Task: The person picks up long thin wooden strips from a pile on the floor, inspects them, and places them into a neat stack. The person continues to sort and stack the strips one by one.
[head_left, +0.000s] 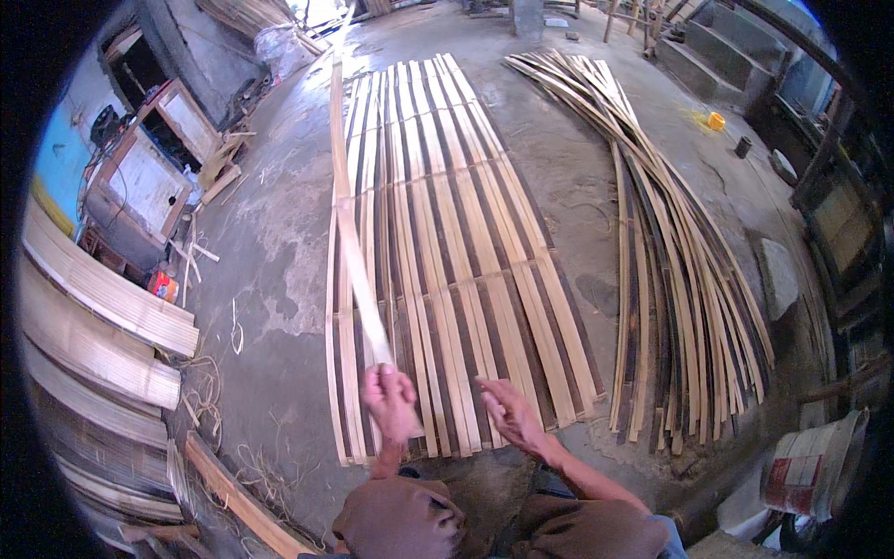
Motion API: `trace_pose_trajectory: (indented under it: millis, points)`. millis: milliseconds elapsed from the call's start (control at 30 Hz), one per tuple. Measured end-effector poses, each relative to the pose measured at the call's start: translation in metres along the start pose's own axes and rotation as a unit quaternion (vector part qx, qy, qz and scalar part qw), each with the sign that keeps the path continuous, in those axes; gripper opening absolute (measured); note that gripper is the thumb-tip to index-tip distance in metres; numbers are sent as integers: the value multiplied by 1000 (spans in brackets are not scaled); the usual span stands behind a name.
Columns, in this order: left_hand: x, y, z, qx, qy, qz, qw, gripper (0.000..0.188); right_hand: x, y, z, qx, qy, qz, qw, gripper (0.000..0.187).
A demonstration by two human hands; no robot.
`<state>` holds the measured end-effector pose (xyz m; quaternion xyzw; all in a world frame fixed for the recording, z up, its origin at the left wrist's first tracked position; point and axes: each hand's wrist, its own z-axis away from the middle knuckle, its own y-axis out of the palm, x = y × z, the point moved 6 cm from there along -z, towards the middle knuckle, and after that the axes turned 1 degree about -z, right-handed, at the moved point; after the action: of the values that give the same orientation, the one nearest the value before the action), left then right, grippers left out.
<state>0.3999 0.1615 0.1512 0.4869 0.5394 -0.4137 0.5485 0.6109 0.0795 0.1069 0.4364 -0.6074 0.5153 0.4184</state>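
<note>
A long, pale bamboo strip [363,289] is held in my left hand [389,401], its fingers closed round the near end. The strip slants away above the left side of a mat of bamboo slats [458,210]. Light and dark slats lie lengthwise in the mat, with thin cross ties spanning them. Over its near part is my right hand [512,415], fingers curled and tips pointing left; what they pinch, if anything, is too small to make out. My knees are at the mat's near edge.
A loose pile of bamboo strips [666,242] lies to the right on the concrete floor. Rolled slat mats [102,363] are stacked at left, near a wooden plank [242,498]. A white bucket [810,466] stands at near right, and a yellow cup [715,121] farther back.
</note>
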Motion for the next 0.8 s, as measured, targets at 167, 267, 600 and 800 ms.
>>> trace_pose_trajectory:
  millis: [167,267,600,800]
  points:
    - [17,81,33,76,-30,8,997,24,51,8,-6,15,19,-126,992,42]
    - [42,104,46,122,30,1,992,21,31,-5,2,-20,124,-117,985,46]
    - [81,150,91,406,-59,-164,897,40,-50,-151,14,-268,79,143,949,47]
    - [119,97,99,425,-156,-148,879,31,-104,-194,14,-227,182,276,916,44]
